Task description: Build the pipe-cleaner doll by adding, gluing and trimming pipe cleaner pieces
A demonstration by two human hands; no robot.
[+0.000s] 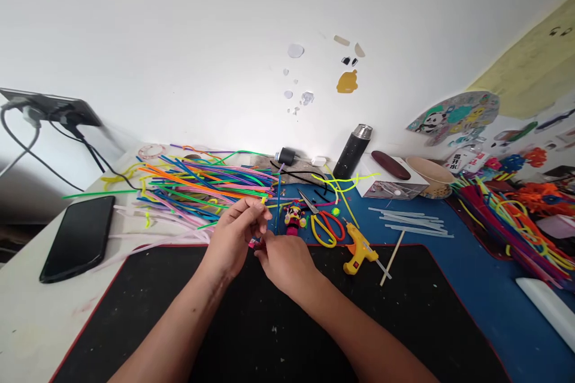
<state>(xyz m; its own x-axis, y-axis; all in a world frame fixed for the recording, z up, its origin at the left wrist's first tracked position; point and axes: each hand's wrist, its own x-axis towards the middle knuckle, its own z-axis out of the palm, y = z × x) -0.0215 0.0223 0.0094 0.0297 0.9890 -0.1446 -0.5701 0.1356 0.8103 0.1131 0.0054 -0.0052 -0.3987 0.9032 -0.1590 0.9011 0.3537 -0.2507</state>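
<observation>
My left hand (238, 230) is closed in a pinch, and a small yellow piece of pipe cleaner (264, 199) shows at its fingertips. My right hand (287, 260) is closed close beside it, fingers curled inward. A bit of something pink (252, 244) shows low between the two hands; most of it is hidden by the fingers. Just beyond the right hand lies a small colourful figure (293, 215) with a pink lower part. Scissors (327, 228) with yellow and red handles lie to its right, partly open. A blue pipe cleaner (278, 194) runs upright behind the hands.
Many loose pipe cleaners (193, 182) cover the back left. A phone (79, 238) lies at left. Right of the hands are a yellow glue gun (358, 251), a wooden stick (392, 258), glue sticks (413, 221) and a black flask (353, 152). A black mat (278, 335) lies beneath my arms.
</observation>
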